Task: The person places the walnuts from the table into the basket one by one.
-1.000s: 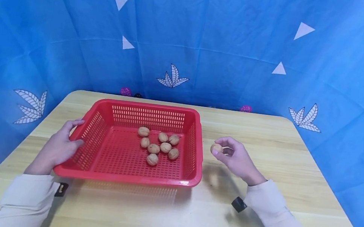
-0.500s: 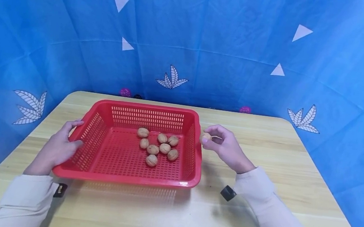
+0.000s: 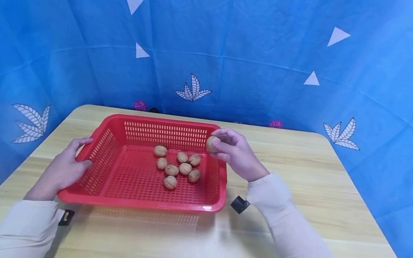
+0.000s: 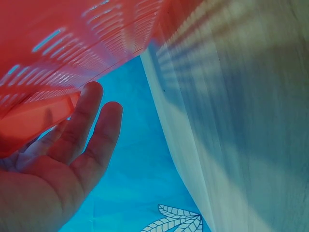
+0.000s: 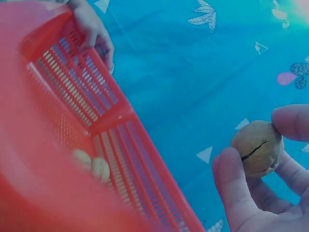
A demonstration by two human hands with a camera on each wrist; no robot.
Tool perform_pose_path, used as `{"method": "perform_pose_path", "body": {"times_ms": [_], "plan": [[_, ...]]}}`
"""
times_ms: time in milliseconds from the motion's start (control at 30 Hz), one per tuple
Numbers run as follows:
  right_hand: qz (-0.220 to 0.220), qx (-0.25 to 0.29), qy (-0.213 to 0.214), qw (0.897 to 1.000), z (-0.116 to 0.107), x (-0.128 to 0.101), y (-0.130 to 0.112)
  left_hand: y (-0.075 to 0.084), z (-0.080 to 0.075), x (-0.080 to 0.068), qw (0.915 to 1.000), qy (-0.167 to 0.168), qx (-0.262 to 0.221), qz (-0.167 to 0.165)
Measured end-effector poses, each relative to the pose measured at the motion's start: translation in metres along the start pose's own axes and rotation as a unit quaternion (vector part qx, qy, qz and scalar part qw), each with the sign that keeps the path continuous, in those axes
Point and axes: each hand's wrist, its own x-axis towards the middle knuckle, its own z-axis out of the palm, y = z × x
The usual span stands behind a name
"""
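A red plastic basket point(image 3: 135, 203) with slotted walls is held slightly above the table by my left hand point(image 3: 63, 169). The thumb lies over the left rim, and the other fingers point(image 4: 89, 108) are under and outside it. Several walnuts point(image 3: 171, 170) lie loose on the basket floor, right of its middle. Between thumb and fingertips, my right hand point(image 3: 239, 155) pinches another walnut point(image 5: 258, 149), whose shell has a dark crack. That walnut is above the basket's right rim near the back corner.
Pale wooden table point(image 3: 291, 191) extends under and around the basket. A blue patterned cloth point(image 3: 264, 33) hangs behind the table and along its sides. Small black devices sit at both wrists, the right one point(image 3: 239, 204) near the basket's front right corner.
My right hand has moved left with its walnut, from beside the basket to above its right rim. The left hand keeps its hold, and the basket stays nearly in place.
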Motion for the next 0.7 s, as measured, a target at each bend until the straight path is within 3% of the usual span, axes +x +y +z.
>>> {"method": "perform_pose_path", "body": {"times_ms": [333,700], "plan": [[0.022,0.034,-0.015,0.999,0.03,0.026,0.002,-0.001,0.0,0.0,1.0,-0.002,0.003,-0.002],[0.063,0.093,0.01,0.994,0.064,0.055,0.0,-0.005,0.0,-0.003,1.0,0.001,0.007,-0.002]]}}
